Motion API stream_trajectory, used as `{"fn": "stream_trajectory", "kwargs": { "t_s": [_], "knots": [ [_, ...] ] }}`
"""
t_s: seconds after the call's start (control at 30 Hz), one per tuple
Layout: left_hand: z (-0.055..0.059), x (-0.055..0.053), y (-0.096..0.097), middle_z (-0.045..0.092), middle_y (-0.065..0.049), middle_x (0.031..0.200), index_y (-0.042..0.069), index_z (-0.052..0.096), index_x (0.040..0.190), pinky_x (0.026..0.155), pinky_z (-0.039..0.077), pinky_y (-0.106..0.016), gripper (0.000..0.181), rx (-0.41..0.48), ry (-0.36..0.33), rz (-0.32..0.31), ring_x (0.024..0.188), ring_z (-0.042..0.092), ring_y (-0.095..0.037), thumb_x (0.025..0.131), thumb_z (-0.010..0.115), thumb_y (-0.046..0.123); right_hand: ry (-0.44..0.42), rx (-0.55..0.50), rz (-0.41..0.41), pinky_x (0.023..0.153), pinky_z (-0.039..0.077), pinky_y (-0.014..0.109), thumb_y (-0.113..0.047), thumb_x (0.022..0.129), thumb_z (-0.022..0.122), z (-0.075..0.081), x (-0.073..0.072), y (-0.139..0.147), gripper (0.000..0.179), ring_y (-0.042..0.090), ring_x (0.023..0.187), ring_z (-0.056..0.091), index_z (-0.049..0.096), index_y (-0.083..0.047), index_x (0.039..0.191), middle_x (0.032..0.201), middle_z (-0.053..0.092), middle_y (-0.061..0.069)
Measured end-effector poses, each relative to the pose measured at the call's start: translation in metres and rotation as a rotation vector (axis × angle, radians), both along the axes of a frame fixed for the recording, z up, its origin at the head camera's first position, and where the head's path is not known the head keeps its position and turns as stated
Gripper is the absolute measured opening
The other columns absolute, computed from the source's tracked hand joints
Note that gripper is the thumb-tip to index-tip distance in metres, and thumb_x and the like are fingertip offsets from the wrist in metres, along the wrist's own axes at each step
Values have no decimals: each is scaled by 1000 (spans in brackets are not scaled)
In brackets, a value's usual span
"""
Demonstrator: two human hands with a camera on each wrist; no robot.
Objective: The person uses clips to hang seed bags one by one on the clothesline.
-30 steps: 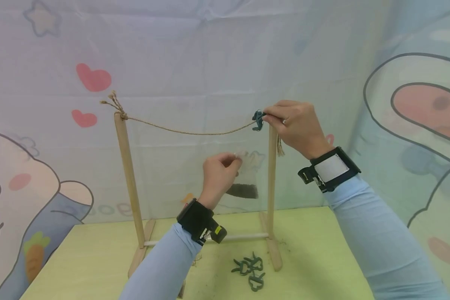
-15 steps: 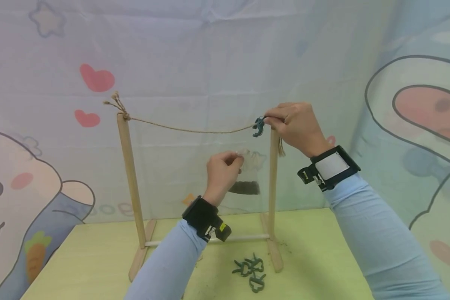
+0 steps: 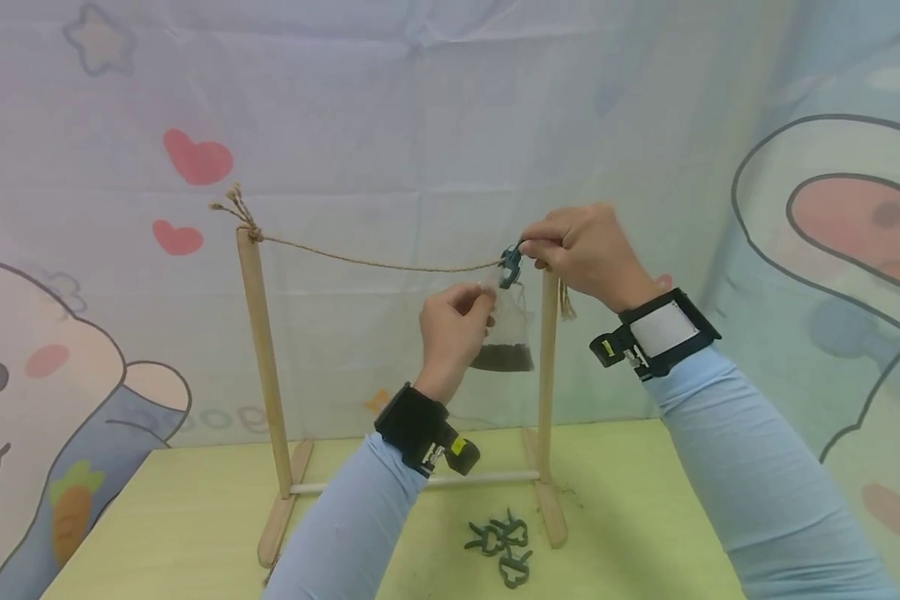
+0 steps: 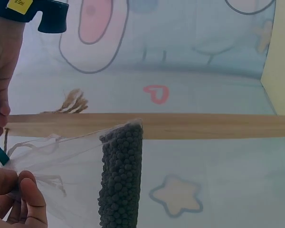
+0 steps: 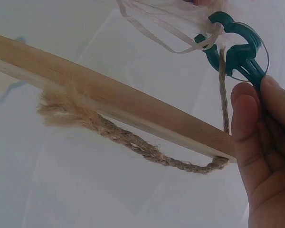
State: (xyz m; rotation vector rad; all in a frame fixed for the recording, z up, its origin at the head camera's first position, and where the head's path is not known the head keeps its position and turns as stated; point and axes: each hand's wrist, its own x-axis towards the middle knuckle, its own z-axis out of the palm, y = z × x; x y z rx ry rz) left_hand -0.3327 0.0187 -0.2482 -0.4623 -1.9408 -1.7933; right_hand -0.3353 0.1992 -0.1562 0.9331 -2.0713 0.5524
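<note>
My left hand (image 3: 452, 337) pinches the top of a sheer white drawstring bag (image 3: 508, 329). Dark round beads (image 4: 121, 178) fill the bag's bottom, and its ribbons hang loose. Up at the right end of the twine line (image 3: 375, 266), my right hand (image 3: 588, 254) squeezes the handles of a dark green clothespin (image 3: 509, 268). In the right wrist view the clothespin (image 5: 247, 45) has its jaws spread beside the twine (image 5: 223, 90), with the bag's sheer cloth and ribbon (image 5: 156, 40) at them. Whether the cloth lies fully between the jaws I cannot tell.
The twine spans a wooden rack with a left post (image 3: 262, 358) and a right post (image 3: 547, 375). Several green clothespins (image 3: 502, 546) lie on the yellow table (image 3: 630, 500) below. A printed cloth backdrop (image 3: 345, 125) hangs behind.
My left hand has risen and moved right, bringing the bag up to the clothespin. My right hand has shifted slightly left and down with the clothespin still pinched.
</note>
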Motion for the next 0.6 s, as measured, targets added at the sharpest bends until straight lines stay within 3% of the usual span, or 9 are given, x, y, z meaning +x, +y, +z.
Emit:
{"fn": "stream_trajectory", "kwargs": {
  "t_s": [0.2,0.23,0.43,0.47,0.6],
  "knots": [
    [-1,0,4,72,-20,85,-6,77,103,56,50,-18,17,23,25,-7,62,62,-10,99,67,6,-81,44,13,62,53,29,-1,95,73,-4,-1,1,9,18,63,65,82,0,94,76,72,8],
    [-1,0,4,72,-19,82,-7,77,103,56,50,-18,17,23,24,-7,60,61,-7,99,67,6,-95,47,16,68,56,31,-1,95,73,-4,0,2,9,18,64,65,82,0,95,77,72,8],
    [-2,0,4,69,-11,75,-5,77,100,58,53,-19,14,40,3,-15,60,60,-6,98,66,5,-154,56,33,74,55,27,-4,97,72,-3,2,4,10,19,71,66,82,-1,99,83,73,9],
    [-2,0,4,70,-11,76,-5,77,100,59,55,-21,14,43,1,-18,60,61,-7,98,66,4,-165,58,35,68,52,26,-4,97,72,-3,3,5,10,20,73,67,81,-1,101,85,73,9],
    [-3,-1,4,71,-17,82,-5,76,103,70,63,-38,14,53,-11,-36,62,62,-8,99,66,3,-212,77,29,72,54,32,-8,95,76,-4,6,5,18,24,81,69,79,1,110,92,73,12]
  ]
}}
